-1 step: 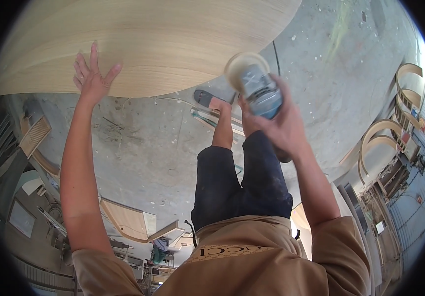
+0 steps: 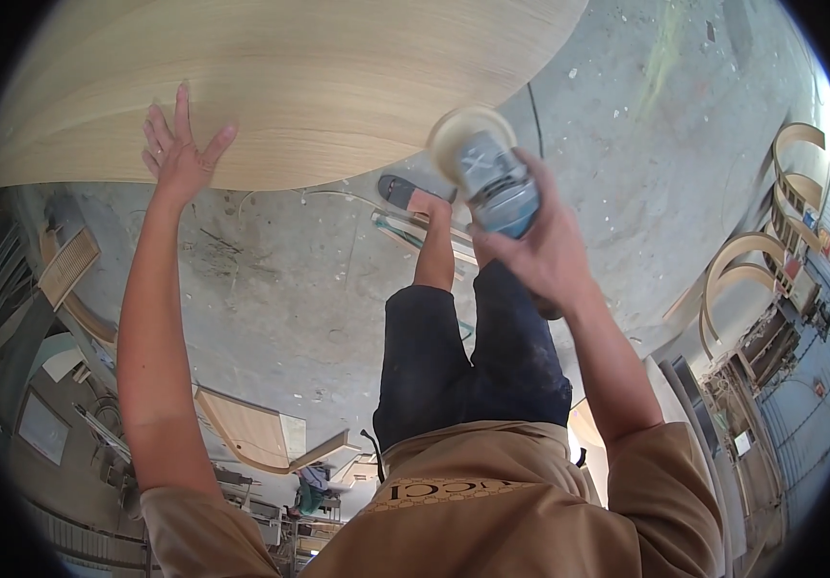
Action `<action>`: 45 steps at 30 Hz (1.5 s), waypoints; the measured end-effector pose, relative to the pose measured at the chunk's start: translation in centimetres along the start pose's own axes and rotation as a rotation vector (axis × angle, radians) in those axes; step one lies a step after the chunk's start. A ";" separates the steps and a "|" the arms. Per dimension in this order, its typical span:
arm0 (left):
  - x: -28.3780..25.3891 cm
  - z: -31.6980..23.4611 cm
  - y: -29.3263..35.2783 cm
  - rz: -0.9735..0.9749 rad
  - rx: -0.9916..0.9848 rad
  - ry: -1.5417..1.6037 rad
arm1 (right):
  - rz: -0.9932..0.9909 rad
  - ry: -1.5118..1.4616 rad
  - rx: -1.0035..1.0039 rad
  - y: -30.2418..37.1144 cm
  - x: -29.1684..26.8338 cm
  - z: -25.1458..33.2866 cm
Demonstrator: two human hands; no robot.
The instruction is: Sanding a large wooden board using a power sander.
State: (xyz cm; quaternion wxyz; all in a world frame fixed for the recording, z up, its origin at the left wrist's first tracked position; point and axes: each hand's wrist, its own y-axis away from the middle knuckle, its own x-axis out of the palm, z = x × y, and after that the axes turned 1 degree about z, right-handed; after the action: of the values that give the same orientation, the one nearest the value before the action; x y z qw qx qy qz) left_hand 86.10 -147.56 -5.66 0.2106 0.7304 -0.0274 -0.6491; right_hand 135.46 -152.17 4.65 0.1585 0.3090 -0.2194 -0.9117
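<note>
A large curved panel of pale wood (image 2: pixel 290 87) fills the upper left. Spread flat on it near its lower edge is my left hand (image 2: pixel 182 159), open, with the fingers pointing away from me. My right hand (image 2: pixel 555 246) is wrapped round the body of a blue and grey power sander (image 2: pixel 504 188). The sander's round cream pad (image 2: pixel 453 144) is at the panel's right-hand edge; whether the two touch I cannot tell. Motion blurs the tool slightly.
A dark cable (image 2: pixel 536 116) runs past the sander. Long strips (image 2: pixel 405 234) lie on the concrete floor (image 2: pixel 309 289) near my sandalled foot (image 2: pixel 405 193). Curved wooden pieces (image 2: pixel 742 250) stand along the right side, and another curved panel (image 2: pixel 246 424) is at the lower left.
My right hand and the sander have shifted slightly to the left. My left hand stays in the same place on the panel.
</note>
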 end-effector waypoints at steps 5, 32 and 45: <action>-0.2 0.1 -0.1 0.005 0.001 0.005 | 0.093 0.064 -0.031 -0.2 -0.1 0.5; 5.7 -11.6 11.0 -0.183 -0.023 0.101 | 0.152 -0.039 -0.053 -7.4 -10.6 -2.9; 5.8 -40.7 15.3 -0.086 -0.006 0.229 | 0.060 -0.105 -0.159 -19.1 -22.5 -5.2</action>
State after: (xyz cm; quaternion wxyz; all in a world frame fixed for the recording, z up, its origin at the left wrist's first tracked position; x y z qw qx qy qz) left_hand 129.61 -152.26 -3.05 0.1866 0.7997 0.0301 -0.5699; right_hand 152.88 -127.90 2.58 0.1982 0.2407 -0.1635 -0.9360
